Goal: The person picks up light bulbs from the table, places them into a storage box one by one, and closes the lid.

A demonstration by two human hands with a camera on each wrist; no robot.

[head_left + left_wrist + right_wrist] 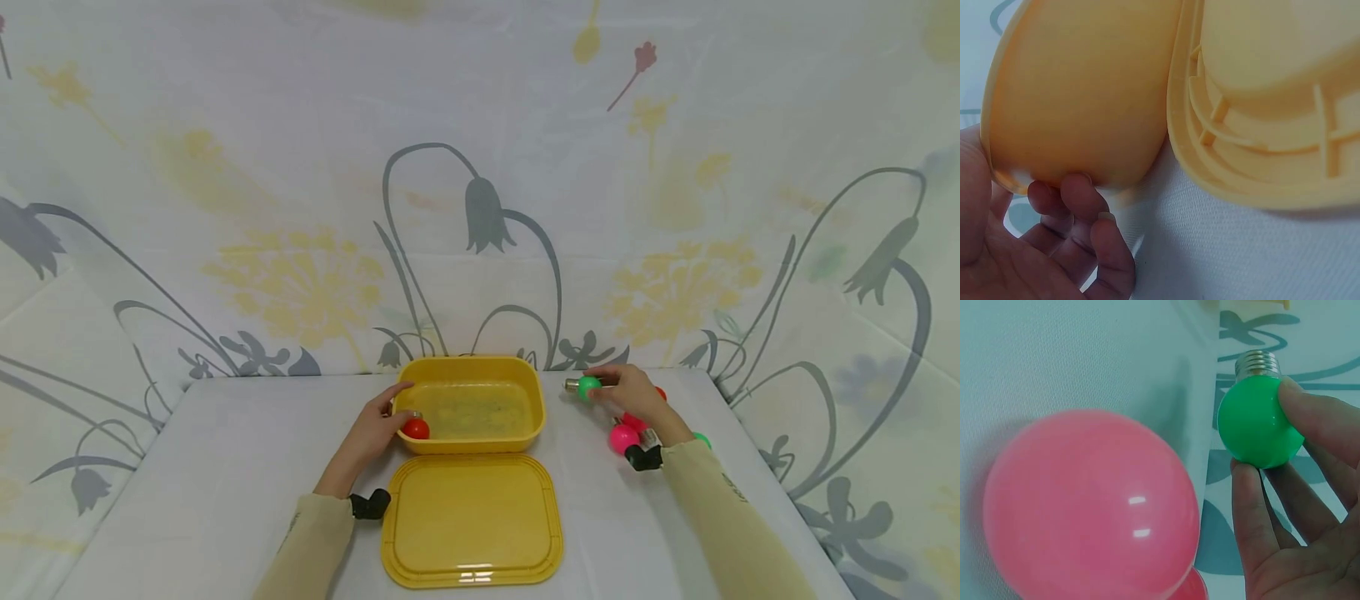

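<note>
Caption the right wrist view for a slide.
The right hand pinches a green bulb, with a pink bulb large in the foreground.

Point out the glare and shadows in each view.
Head view: small white glints on the near rim of the lid; left wrist view: a soft shadow on the cloth beside the box, the left hand rather dim; right wrist view: two white glints on the pink bulb, a greenish cast overall.

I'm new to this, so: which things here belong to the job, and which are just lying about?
Apparently in the job:
green bulb in the right hand;
yellow tub gripped by the left hand;
red bulb inside it;
perhaps the pink bulbs.

Seemingly just about:
yellow lid, untouched;
flowered backdrop.
</note>
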